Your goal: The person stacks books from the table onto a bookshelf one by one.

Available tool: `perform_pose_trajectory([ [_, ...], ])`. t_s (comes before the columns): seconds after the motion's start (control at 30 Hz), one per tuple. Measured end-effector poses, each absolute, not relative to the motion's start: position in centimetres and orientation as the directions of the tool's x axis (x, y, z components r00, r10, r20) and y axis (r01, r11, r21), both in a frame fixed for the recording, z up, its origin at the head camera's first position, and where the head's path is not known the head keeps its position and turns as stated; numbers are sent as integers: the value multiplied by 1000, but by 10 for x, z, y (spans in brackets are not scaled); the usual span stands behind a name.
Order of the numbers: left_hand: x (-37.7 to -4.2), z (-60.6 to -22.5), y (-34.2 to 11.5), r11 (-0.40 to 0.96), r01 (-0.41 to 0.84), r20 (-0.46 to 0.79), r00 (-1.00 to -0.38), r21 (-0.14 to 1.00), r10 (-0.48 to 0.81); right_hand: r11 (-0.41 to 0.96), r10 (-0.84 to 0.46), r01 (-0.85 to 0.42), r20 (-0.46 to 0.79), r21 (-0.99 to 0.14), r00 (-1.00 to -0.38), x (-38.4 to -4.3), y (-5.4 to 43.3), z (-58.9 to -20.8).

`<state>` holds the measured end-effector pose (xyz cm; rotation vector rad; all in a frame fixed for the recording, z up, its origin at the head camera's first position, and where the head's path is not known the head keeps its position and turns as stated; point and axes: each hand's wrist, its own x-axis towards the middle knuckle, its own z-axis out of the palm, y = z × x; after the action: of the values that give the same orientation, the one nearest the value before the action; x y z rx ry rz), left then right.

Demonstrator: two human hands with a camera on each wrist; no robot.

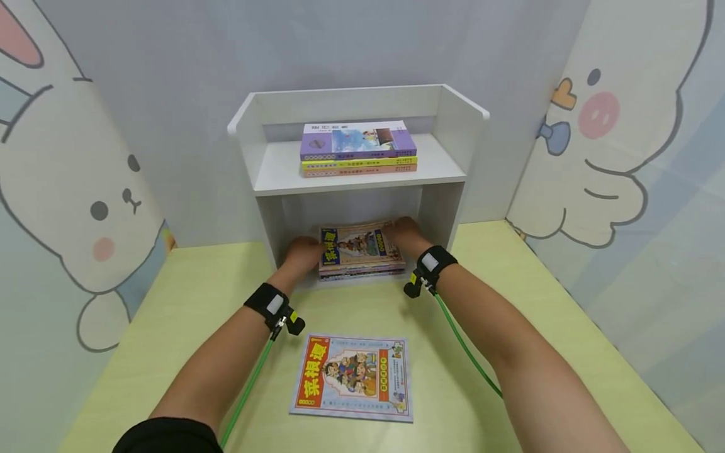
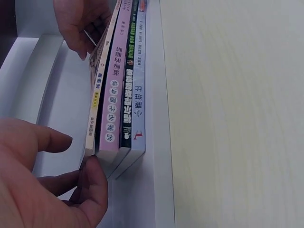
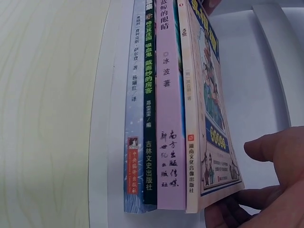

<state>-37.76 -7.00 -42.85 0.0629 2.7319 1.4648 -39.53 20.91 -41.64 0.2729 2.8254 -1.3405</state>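
A stack of books point(image 1: 362, 275) lies flat in the lower compartment of a white shelf, with a beige comic-covered book point(image 1: 357, 246) on top. At its left end is my left hand point(image 1: 304, 253); a curled fingertip point(image 2: 95, 173) is at the beige book's corner, the thumb above it. A narrow dark gap separates the beige book from the pink-spined book point(image 2: 114, 95) below. My right hand point(image 1: 406, 234) is at the opposite end, its fingers point(image 3: 254, 197) bent at the book's edge and its thumb point(image 3: 261, 145) raised by the cover. Some fingers are hidden behind the book.
The white shelf point(image 1: 362, 184) stands at the back of the pale yellow table point(image 1: 209, 302). On its upper level lies a stack of books with a purple one point(image 1: 358, 142) on top. A blue-bordered comic book point(image 1: 351, 379) lies in front. Green cables point(image 1: 464, 346) trail from both wrists.
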Motion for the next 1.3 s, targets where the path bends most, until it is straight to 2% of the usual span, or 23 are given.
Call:
perform_pose_trajectory([
  [0.37, -374, -440, -72, 549, -43, -92, -994, 835, 62, 560, 93, 160, -130, -813, -987, -379, 213, -428],
  [0.57, -357, -431, -85, 566, 41, -37, -991, 823, 126, 529, 52, 151, -145, -835, -988, -361, 223, -419],
  [0.73, -326, -421, -102, 549, 63, -65, -975, 834, 210, 579, 2, 65, -78, -813, -997, -320, 231, -407],
  [0.87, -291, -410, -123, 502, 17, -151, -944, 865, 294, 524, -90, 26, -86, -851, -992, -276, 242, -401],
  [0.97, -265, -407, -144, 497, -35, -218, -924, 867, 316, 433, -161, 100, -187, -896, -969, -243, 255, -401],
  [1.1, -234, -416, -175, 492, -139, -318, -899, 859, 301, 333, -202, 265, -343, -905, -917, -201, 272, -406],
  [1.3, -200, -435, -203, 418, -312, -442, -858, 853, 261, 213, -245, 400, -445, -891, -861, -155, 287, -422],
])
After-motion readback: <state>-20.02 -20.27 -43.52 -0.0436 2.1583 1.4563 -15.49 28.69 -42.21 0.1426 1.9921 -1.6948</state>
